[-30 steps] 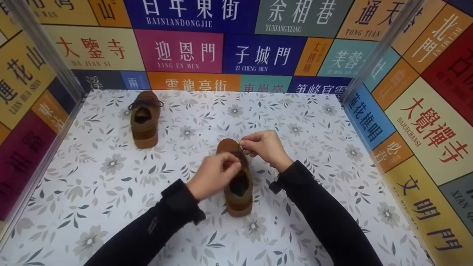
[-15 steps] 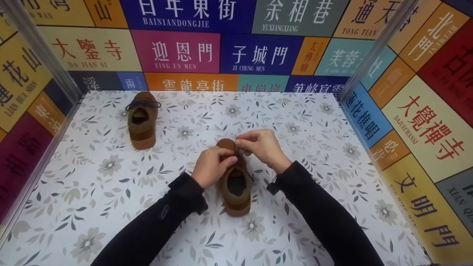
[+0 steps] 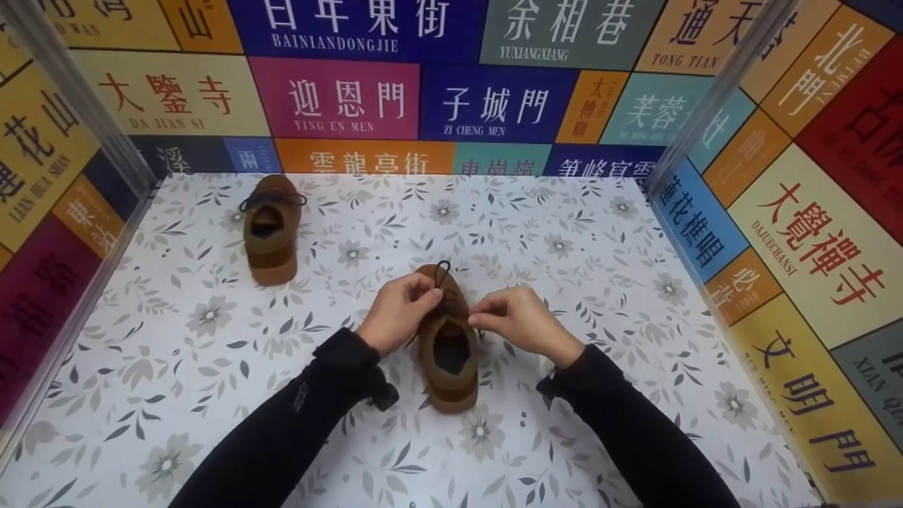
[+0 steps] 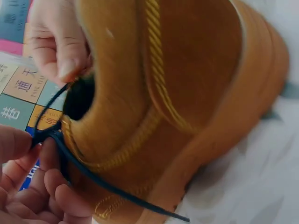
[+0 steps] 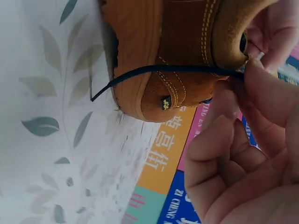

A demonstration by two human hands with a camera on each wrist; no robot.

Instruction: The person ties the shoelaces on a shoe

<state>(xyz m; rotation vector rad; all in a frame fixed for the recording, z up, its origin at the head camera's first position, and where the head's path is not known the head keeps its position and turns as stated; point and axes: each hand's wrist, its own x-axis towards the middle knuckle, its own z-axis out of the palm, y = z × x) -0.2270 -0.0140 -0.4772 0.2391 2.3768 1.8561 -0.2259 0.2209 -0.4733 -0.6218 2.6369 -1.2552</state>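
Observation:
A tan-brown shoe (image 3: 449,360) with yellow stitching sits upright, toe pointing away from me. My left hand (image 3: 398,310), at the left of its lacing, pinches the dark shoelace (image 4: 117,189) between thumb and finger. A loop of that lace stands up over the toe in the head view. My right hand (image 3: 525,321) is by the right side of the shoe's opening and pinches another part of the lace. From its fingertips a loose lace end trails over the shoe's side in the right wrist view. Fingers hide the crossing of the laces.
A matching brown shoe (image 3: 271,229), its lace in a bow, stands at the back left. The white floral surface (image 3: 338,437) lies under both. Panels with coloured lettering (image 3: 335,99) form walls at the back and sides.
My right hand has moved from near the toe back toward me, beside the shoe's opening. A lace loop now stands above the toe at my left fingers. The far shoe has stayed put.

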